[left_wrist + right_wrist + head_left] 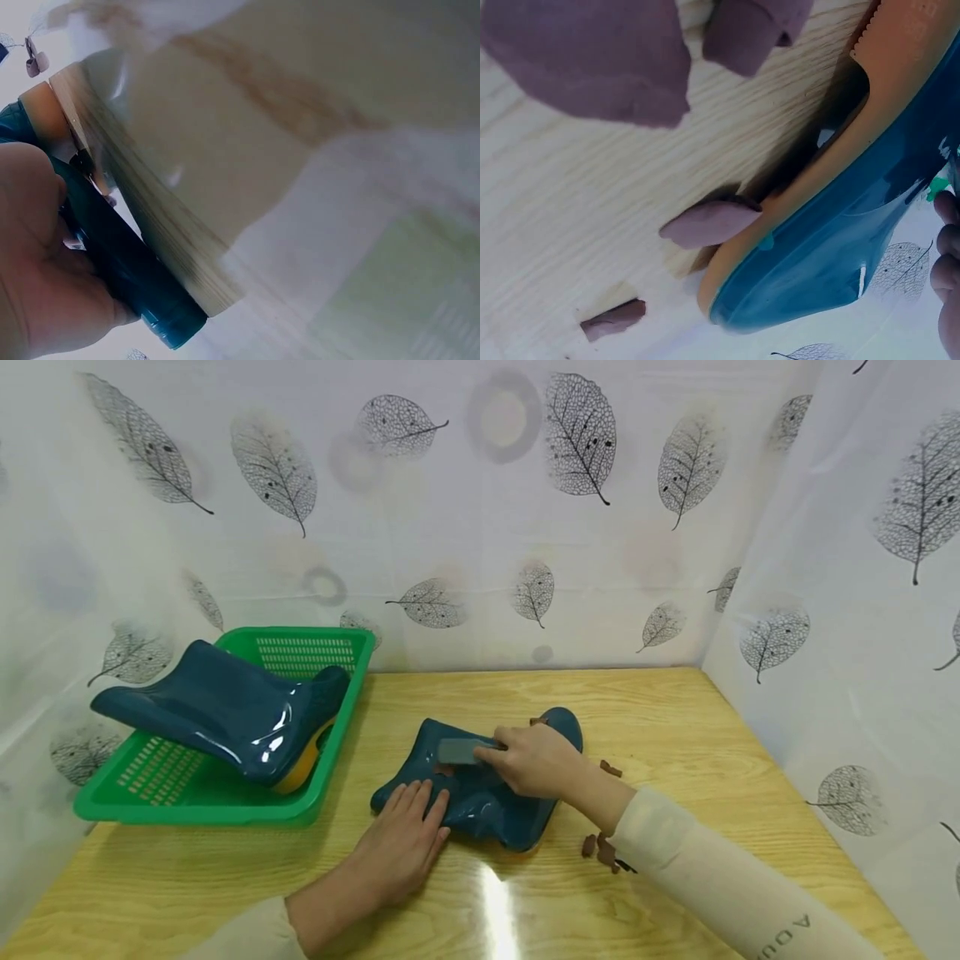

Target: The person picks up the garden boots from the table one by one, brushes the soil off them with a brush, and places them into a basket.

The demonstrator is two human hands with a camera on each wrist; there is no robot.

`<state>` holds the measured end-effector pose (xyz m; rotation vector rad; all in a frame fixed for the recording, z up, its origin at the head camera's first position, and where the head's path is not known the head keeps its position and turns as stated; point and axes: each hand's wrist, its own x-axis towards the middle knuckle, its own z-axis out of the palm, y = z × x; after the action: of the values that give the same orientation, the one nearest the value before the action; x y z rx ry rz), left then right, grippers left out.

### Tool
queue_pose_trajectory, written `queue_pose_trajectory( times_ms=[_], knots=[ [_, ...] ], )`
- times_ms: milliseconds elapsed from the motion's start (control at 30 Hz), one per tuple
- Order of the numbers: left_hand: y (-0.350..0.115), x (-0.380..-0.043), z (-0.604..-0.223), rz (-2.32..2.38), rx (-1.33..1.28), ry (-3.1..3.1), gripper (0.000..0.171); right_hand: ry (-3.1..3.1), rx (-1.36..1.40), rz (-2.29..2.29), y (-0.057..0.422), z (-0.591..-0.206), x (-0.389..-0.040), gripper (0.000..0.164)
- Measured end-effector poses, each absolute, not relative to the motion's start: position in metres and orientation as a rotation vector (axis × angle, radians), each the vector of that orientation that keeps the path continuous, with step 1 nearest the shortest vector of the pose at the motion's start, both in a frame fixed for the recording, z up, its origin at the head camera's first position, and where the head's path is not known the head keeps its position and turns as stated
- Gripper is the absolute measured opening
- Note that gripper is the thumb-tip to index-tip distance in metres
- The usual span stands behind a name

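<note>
A dark blue rubber boot (pixel 480 814) with an orange sole lies on its side on the wooden table. My left hand (pixel 405 843) rests on its shaft with the fingers laid out along the surface. In my right hand (pixel 536 764) I grip a flat grey scraper (pixel 459 752), its blade over the upper side of the shaft. A brown clay-like patch (pixel 444 769) shows at the blade's lower edge. The right wrist view shows the boot's toe (pixel 795 274) with a brown piece (pixel 712 223) beside the sole. The scraper's handle is mostly hidden by my fingers.
Brown pieces (pixel 603 852) lie right of the boot, by my forearm, with another piece (pixel 611 768) farther back. At left, a green plastic basket (pixel 330 768) holds a second blue boot (pixel 217 710). A leaf-patterned white sheet (pixel 480 527) encloses the table's back and sides.
</note>
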<state>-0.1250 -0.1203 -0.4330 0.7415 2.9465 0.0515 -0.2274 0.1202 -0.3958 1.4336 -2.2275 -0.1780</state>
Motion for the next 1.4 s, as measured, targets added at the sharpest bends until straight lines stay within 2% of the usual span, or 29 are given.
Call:
queue_pose_trajectory(
  times_ms=[267,467,667,867,1067,1267,1400],
  knots=[
    [-0.1212,-0.1244,-0.4330,0.059,0.748,2.956,0.054,-2.199,1.538,-0.121,0.1194,-0.3961,-0.2283,0.028],
    [-0.1205,-0.1247,-0.4327,0.061,0.759,2.970,0.053,-2.233,1.429,-0.160,0.1188,-0.3956,-0.2268,0.030],
    [-0.1210,-0.1255,-0.4339,0.047,0.759,2.960,0.053,-2.219,1.575,-0.156,0.1174,-0.3942,-0.2277,0.029],
    [-0.1211,-0.1269,-0.4338,0.041,0.760,2.960,0.054,-2.261,1.442,-0.181,0.1194,-0.3933,-0.2282,0.029],
    [-0.1213,-0.1269,-0.4327,0.056,0.755,2.951,0.054,-2.240,1.555,-0.125,0.1192,-0.3944,-0.2300,0.028],
    [-0.1212,-0.1266,-0.4325,0.058,0.755,2.959,0.054,-2.238,1.463,-0.129,0.1204,-0.3943,-0.2304,0.028],
    [-0.1213,-0.1265,-0.4321,0.050,0.756,2.954,0.054,-2.219,1.559,-0.093,0.1214,-0.3943,-0.2305,0.027]
  ],
)
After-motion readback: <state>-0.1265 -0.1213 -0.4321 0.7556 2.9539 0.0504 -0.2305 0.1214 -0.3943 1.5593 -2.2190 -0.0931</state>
